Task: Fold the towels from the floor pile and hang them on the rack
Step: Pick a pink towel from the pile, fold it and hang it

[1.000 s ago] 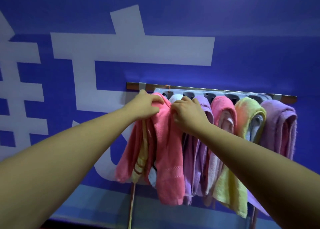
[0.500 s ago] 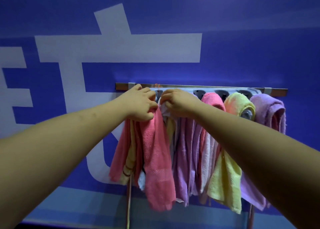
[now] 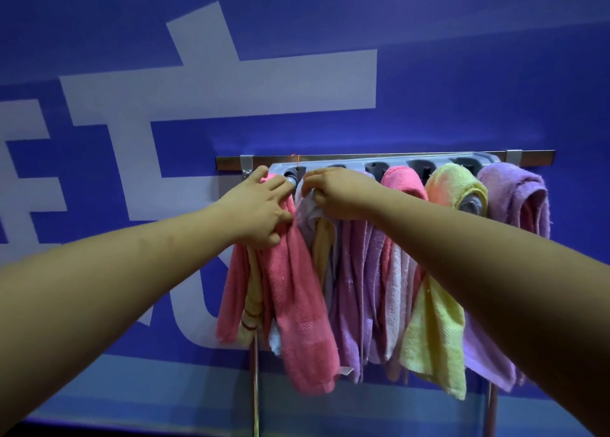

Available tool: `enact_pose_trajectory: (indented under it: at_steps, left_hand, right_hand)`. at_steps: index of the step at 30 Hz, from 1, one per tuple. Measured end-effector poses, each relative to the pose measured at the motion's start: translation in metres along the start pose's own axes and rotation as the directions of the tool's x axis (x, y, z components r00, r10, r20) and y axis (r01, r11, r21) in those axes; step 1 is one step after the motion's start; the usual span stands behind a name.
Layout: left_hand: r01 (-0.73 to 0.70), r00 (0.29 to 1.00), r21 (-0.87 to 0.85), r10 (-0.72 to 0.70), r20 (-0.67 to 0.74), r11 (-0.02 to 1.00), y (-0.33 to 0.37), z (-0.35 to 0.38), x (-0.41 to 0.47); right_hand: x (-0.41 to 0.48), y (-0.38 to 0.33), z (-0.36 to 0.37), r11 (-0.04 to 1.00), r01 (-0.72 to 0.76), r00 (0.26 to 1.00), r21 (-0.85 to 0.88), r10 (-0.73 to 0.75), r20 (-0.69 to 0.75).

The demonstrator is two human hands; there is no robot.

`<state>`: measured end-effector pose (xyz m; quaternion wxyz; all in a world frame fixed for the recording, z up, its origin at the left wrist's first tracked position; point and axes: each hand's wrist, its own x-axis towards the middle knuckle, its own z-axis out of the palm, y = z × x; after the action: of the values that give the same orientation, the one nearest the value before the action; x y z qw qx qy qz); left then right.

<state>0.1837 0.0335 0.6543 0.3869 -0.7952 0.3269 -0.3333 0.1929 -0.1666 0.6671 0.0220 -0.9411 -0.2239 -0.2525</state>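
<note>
Rack (image 3: 396,161): nearly full of hung towels.
Left hand (image 3: 260,210): fingers straight, pressing pink towel (image 3: 297,304).
Right hand (image 3: 340,192): pinching white towel (image 3: 308,210).
Outstanding: white towel apparently unseated; floor pile unseen.

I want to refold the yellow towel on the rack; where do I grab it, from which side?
Grip the yellow towel at its rounded top fold, from the front: it drapes over a rack arm pointing toward you and should slide forward.

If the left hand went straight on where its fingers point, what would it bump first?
Probably the round peg on the rack, just beyond the left hand; depth is unclear.
</note>
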Motion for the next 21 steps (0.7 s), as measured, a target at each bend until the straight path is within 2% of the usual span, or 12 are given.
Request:
enact_pose_trajectory:
  at_steps: [2,4,6,7,9,11,12,13,14,16,18,21]
  left_hand:
    - [0.096,0.995,-0.112,-0.095,0.010,0.989,0.001,0.001,-0.004]
    - [0.205,0.978,-0.380,-0.206,0.037,0.902,0.001,0.003,-0.005]
    - [0.261,0.950,-0.650,-0.308,0.044,0.714,-0.003,0.004,-0.003]
    - [0.272,0.935,-0.737,-0.352,0.049,0.619,-0.007,0.004,-0.001]
    - [0.283,0.916,-0.826,-0.392,0.082,0.488,-0.016,0.004,0.003]
    - [0.307,0.902,-0.864,-0.412,0.130,0.400,-0.021,0.004,0.004]
    - [0.340,0.885,-0.872,-0.433,0.171,0.353,-0.021,0.004,0.004]
    - [0.380,0.867,-0.873,-0.447,0.222,0.304,-0.021,0.004,0.004]
    - [0.403,0.859,-0.875,-0.442,0.260,0.268,-0.021,0.004,0.005]
    - [0.413,0.859,-0.880,-0.419,0.293,0.232,-0.021,0.004,0.005]
    - [0.424,0.856,-0.876,-0.417,0.304,0.231,-0.020,0.001,0.004]
    - [0.422,0.854,-0.878,-0.422,0.303,0.224,-0.020,-0.006,0.003]
  right_hand:
    - [-0.001,0.003,0.002,0.999,0.022,1.000,-0.028,-0.022,0.002]
    - [-0.004,-0.002,0.003,0.989,0.048,0.999,-0.137,-0.048,0.002]
    - [-0.010,-0.017,0.007,0.947,0.053,0.971,-0.316,-0.123,-0.206]
    - [-0.017,-0.031,0.010,0.930,0.056,0.925,-0.363,-0.185,-0.332]
    - [-0.027,-0.061,0.024,0.946,0.102,0.851,-0.308,-0.243,-0.466]
    - [-0.035,-0.092,0.042,0.997,0.076,0.937,-0.027,-0.081,-0.340]
    - [-0.039,-0.103,0.048,0.990,-0.042,0.978,0.135,0.068,-0.195]
    - [-0.039,-0.110,0.058,0.942,-0.186,0.970,0.280,0.221,-0.100]
    - [-0.037,-0.114,0.067,0.864,-0.287,0.937,0.414,0.344,-0.069]
    - [-0.035,-0.122,0.076,0.666,-0.353,0.866,0.657,0.499,-0.041]
    - [-0.031,-0.129,0.081,0.477,-0.344,0.809,0.809,0.588,-0.003]
    - [-0.022,-0.137,0.084,0.246,-0.282,0.759,0.927,0.649,0.059]
